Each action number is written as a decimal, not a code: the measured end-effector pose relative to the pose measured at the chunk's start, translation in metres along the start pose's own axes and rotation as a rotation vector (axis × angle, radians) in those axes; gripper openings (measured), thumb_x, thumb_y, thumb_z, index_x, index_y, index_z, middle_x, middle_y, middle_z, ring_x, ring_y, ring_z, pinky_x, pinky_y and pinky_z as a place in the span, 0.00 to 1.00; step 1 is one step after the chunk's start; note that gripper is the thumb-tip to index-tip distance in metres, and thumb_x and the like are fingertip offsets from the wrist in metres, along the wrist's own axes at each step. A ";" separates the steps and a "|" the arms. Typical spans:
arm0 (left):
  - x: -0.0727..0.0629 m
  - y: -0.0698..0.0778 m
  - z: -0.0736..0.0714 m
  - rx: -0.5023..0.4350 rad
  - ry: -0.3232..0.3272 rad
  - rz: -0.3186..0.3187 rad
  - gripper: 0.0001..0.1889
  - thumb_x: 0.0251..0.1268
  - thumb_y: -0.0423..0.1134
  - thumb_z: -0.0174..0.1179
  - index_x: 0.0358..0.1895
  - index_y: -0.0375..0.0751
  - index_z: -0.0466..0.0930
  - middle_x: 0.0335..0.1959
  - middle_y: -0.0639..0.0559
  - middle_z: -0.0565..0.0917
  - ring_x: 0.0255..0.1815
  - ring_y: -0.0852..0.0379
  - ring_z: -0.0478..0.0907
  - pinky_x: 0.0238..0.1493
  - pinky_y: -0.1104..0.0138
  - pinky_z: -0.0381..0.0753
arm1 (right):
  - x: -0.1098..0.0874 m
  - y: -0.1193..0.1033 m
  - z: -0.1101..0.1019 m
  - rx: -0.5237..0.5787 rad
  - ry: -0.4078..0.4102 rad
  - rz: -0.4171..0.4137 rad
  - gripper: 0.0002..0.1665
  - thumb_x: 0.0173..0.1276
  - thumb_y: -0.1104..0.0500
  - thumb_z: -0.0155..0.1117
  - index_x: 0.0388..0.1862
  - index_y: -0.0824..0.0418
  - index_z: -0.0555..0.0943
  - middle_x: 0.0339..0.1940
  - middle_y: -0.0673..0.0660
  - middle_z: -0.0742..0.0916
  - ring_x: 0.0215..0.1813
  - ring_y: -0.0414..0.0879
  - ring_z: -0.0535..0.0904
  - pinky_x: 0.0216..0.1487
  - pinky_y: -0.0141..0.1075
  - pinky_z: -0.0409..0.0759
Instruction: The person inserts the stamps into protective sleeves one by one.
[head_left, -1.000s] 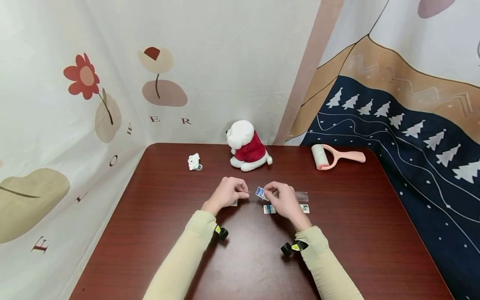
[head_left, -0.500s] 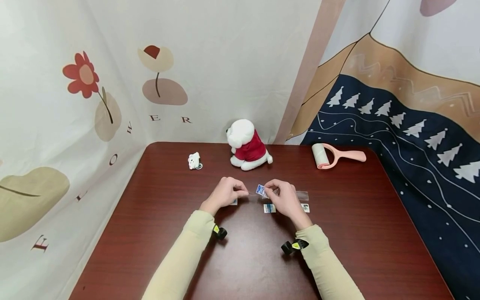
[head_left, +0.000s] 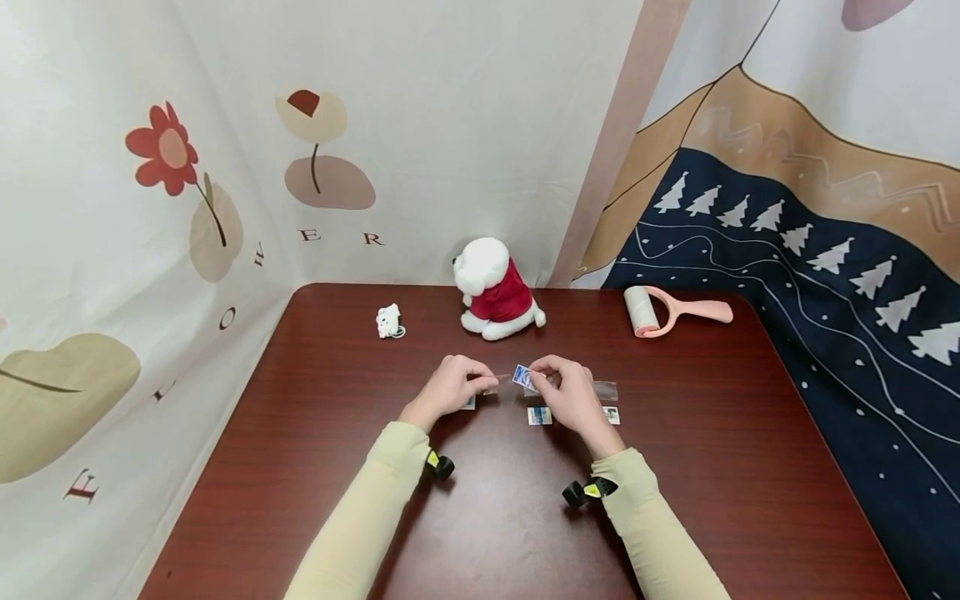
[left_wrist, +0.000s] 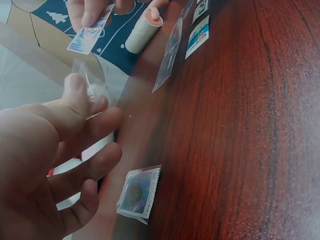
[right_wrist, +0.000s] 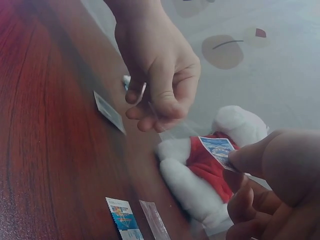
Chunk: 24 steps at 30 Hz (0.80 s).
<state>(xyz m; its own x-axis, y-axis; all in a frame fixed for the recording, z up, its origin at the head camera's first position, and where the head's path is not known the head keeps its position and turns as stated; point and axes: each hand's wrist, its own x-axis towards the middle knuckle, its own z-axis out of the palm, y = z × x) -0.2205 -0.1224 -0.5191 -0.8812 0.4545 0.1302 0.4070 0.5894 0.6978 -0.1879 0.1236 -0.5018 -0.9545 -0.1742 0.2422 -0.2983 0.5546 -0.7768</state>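
Observation:
My left hand (head_left: 450,385) pinches a clear plastic sleeve (left_wrist: 82,71) between thumb and forefinger, its other fingers loosely bent. Facing it, my right hand (head_left: 564,396) holds a blue-and-white stamp (right_wrist: 216,151) by one edge, thumb against forefinger. Stamp and sleeve are both above the table, close together; whether they touch I cannot tell. Below the left hand lies a stamp in a clear sleeve (left_wrist: 139,194), partly hidden in the head view. Under the right hand are a blue landscape stamp (head_left: 539,416), another stamp (head_left: 612,415) and a flat clear sleeve (left_wrist: 170,55).
A white plush dog in a red shirt (head_left: 498,296) sits at the back of the brown table (head_left: 480,517). Left of it lies a small white object with a cord (head_left: 388,322). A pink-handled lint roller (head_left: 678,312) rests at the back right.
My right hand has risen slightly with the blue stamp. The left hand keeps its pinch on the sleeve in almost the same place. Objects on the table stay put.

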 end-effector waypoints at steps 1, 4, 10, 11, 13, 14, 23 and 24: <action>0.000 0.000 0.000 -0.003 0.002 0.000 0.08 0.73 0.40 0.68 0.32 0.49 0.92 0.25 0.62 0.86 0.29 0.65 0.79 0.41 0.67 0.81 | 0.000 0.000 0.000 0.000 0.001 -0.003 0.03 0.73 0.60 0.71 0.42 0.56 0.90 0.31 0.49 0.89 0.27 0.40 0.76 0.29 0.33 0.73; -0.001 -0.002 0.002 -0.009 0.022 0.011 0.09 0.75 0.41 0.66 0.33 0.48 0.90 0.24 0.60 0.84 0.29 0.63 0.78 0.41 0.66 0.80 | 0.000 0.001 0.001 0.002 0.008 -0.013 0.03 0.73 0.61 0.71 0.42 0.56 0.90 0.30 0.48 0.89 0.26 0.40 0.76 0.29 0.33 0.73; -0.002 -0.002 0.004 0.007 0.110 0.088 0.06 0.72 0.36 0.68 0.35 0.43 0.93 0.32 0.54 0.88 0.37 0.57 0.84 0.47 0.61 0.84 | 0.000 0.002 0.002 0.010 0.012 -0.016 0.04 0.73 0.61 0.70 0.43 0.56 0.90 0.29 0.48 0.88 0.26 0.40 0.75 0.29 0.33 0.73; -0.002 -0.002 0.004 0.003 0.120 0.097 0.05 0.70 0.35 0.69 0.36 0.41 0.93 0.33 0.53 0.88 0.38 0.56 0.84 0.47 0.60 0.84 | 0.000 0.002 0.002 0.013 0.010 -0.013 0.04 0.73 0.61 0.70 0.43 0.56 0.90 0.29 0.48 0.88 0.26 0.40 0.75 0.28 0.33 0.72; -0.002 -0.001 0.003 -0.015 0.133 0.096 0.03 0.68 0.34 0.71 0.36 0.40 0.93 0.33 0.52 0.88 0.37 0.56 0.84 0.46 0.60 0.84 | 0.000 0.001 0.002 0.018 0.007 -0.011 0.04 0.73 0.61 0.70 0.44 0.56 0.89 0.30 0.48 0.88 0.25 0.40 0.75 0.27 0.33 0.72; -0.002 -0.001 0.003 -0.028 0.133 0.082 0.03 0.68 0.34 0.72 0.37 0.40 0.93 0.33 0.53 0.88 0.37 0.57 0.84 0.45 0.61 0.84 | 0.000 0.002 0.002 0.018 0.004 -0.009 0.04 0.74 0.61 0.70 0.44 0.56 0.89 0.30 0.49 0.88 0.25 0.41 0.75 0.27 0.33 0.72; -0.002 -0.001 0.001 -0.083 0.113 -0.009 0.03 0.64 0.37 0.75 0.37 0.43 0.92 0.31 0.59 0.90 0.34 0.63 0.83 0.42 0.64 0.83 | 0.001 0.002 0.003 0.025 -0.013 0.009 0.04 0.74 0.61 0.70 0.44 0.56 0.89 0.31 0.50 0.88 0.25 0.42 0.75 0.26 0.33 0.73; -0.002 -0.001 0.001 -0.081 0.115 -0.003 0.03 0.64 0.38 0.75 0.37 0.43 0.93 0.31 0.59 0.90 0.35 0.63 0.84 0.43 0.63 0.84 | 0.001 0.002 0.003 0.026 -0.015 0.011 0.04 0.74 0.61 0.70 0.44 0.56 0.89 0.31 0.50 0.88 0.25 0.42 0.75 0.26 0.33 0.73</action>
<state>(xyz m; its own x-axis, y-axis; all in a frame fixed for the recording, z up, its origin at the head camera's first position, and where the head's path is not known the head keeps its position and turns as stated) -0.2190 -0.1232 -0.5210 -0.9063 0.3699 0.2046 0.3873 0.5327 0.7525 -0.1893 0.1221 -0.5044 -0.9574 -0.1807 0.2253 -0.2879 0.5355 -0.7940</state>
